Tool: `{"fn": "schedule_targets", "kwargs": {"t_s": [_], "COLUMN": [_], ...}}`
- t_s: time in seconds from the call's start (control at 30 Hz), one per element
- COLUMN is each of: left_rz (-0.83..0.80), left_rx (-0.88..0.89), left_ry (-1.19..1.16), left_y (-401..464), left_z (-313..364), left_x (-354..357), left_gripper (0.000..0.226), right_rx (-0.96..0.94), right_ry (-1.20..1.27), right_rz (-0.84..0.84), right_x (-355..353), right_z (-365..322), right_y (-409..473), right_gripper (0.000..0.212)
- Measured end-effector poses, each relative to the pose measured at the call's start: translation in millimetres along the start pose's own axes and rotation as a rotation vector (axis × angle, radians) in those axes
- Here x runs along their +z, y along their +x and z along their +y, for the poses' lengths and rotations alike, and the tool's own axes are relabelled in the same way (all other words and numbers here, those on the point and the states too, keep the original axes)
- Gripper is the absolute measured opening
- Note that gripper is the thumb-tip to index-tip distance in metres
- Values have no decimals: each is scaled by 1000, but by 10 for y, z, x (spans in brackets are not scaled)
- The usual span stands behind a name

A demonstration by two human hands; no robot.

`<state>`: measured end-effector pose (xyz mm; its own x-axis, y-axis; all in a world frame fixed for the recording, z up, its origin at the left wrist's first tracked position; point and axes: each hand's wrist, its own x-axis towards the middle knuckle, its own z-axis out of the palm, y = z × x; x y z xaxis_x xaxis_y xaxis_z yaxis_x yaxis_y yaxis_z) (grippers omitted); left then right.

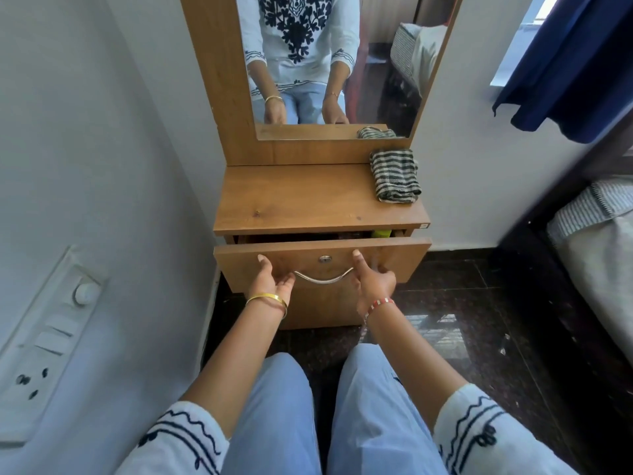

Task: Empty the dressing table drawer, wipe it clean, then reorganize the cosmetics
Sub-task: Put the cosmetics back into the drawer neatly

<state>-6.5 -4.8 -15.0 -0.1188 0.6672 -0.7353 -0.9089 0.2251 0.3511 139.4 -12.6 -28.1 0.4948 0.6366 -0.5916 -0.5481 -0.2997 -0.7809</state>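
Observation:
The wooden dressing table's drawer (pixel 404 258) is pulled out a small way. In the narrow gap at its top right a green item (pixel 382 233) shows; the other contents are hidden. A curved metal handle (pixel 323 279) sits under a round lock (pixel 325 259) on the drawer front. My left hand (pixel 274 281) grips the handle's left end, thumb up against the front. My right hand (pixel 375 282) grips the right end the same way. A folded black-and-white striped cloth (pixel 394 176) lies on the table top (pixel 291 197) at the back right.
A mirror (pixel 335 56) stands above the table top. A white wall with a switch and socket panel (pixel 44 337) is close on the left. A bed (pixel 596 241) and a blue curtain (pixel 575 63) are on the right. The floor is dark glossy tile (pixel 479 320).

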Motion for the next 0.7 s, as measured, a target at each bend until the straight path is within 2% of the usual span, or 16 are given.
{"fn": "schedule_targets", "kwargs": {"t_s": [0.13, 0.27, 0.5, 0.7], "left_rz": [-46, -47, -56, -65], "left_rx": [8, 32, -1, 28], "left_ry": [-19, -31, -58, 79], "left_y": [138, 323, 287, 247], "left_z": [52, 76, 136, 77], "left_x": [144, 269, 367, 289], "left_gripper": [57, 53, 45, 53], "right_rx": [-2, -3, -23, 2], "right_ry": [-26, -6, 158, 80], "right_rz": [-1, 15, 55, -4], "right_x": [202, 350, 448, 426], "right_z": [-65, -93, 5, -27], "right_y": [203, 447, 506, 443], "right_gripper": [67, 49, 63, 56]}}
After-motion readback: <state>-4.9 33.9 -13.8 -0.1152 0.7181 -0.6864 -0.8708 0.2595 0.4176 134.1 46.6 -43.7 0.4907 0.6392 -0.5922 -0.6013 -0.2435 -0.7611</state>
